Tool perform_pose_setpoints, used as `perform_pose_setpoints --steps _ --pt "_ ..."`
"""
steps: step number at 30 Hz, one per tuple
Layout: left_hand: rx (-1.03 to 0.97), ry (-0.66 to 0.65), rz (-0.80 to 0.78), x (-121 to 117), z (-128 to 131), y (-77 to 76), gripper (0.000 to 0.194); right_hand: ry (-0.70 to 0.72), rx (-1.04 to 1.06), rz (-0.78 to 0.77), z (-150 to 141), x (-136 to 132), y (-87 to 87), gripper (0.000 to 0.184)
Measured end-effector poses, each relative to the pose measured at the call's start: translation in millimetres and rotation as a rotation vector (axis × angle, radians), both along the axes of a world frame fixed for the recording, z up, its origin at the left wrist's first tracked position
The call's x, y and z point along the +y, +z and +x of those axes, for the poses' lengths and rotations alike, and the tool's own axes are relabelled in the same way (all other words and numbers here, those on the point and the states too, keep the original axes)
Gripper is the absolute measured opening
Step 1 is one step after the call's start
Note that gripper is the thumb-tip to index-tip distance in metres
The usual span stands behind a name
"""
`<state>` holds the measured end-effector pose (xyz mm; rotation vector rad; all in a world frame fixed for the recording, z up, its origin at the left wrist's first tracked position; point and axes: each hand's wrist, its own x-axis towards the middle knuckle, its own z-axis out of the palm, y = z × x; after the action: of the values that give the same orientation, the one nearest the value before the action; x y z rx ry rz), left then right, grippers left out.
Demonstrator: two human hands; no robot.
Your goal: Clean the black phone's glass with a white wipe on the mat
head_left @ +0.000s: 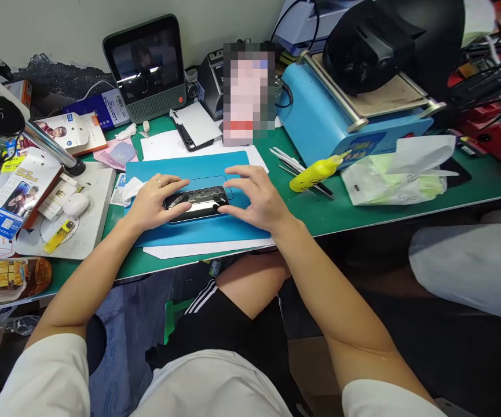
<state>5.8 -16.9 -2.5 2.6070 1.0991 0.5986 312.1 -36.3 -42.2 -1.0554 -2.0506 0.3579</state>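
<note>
A black smartphone (pixel 196 202) lies lengthwise on a blue mat (pixel 189 168) on the green table (pixel 341 211). My left hand (pixel 152 200) rests on the phone's left end, with its fingers curled over the edge and pressing the screen. My right hand (pixel 256 197) covers the right end; the thumb touches the screen while the other fingers are stretched out above it. White paper sheets (pixel 198 248) lie under the mat.
A yellow squeeze bottle (pixel 315 172) and tweezers (pixel 291 162) lie right of the mat, beside a plastic bag (pixel 391 176) and a blue machine (pixel 341 113). A small screen (pixel 148 66) stands at the back. A white mouse (pixel 75 204), a lighter (pixel 59 236) and boxes crowd the left.
</note>
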Motion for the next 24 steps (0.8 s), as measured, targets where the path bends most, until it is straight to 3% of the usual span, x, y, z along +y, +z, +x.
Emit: perform_pose_setpoints --steps 3,7,15,24 --pt "-0.002 -0.005 0.028 0.1 -0.8 0.5 0.063 0.03 0.057 -0.074 4.9 0.1 0.7 0.071" --pt "-0.027 -0.068 0.054 -0.2 -1.5 0.6 0.059 0.082 0.061 -0.155 6.3 1.0 0.8 0.084" --pt "0.037 -0.061 -0.001 -5.5 0.7 5.5 0.057 0.128 0.024 -0.23 9.6 2.3 1.1 0.072" --pt "0.209 0.022 -0.066 -12.1 3.6 10.8 0.072 0.139 -0.024 -0.299 13.4 2.0 3.6 0.073"
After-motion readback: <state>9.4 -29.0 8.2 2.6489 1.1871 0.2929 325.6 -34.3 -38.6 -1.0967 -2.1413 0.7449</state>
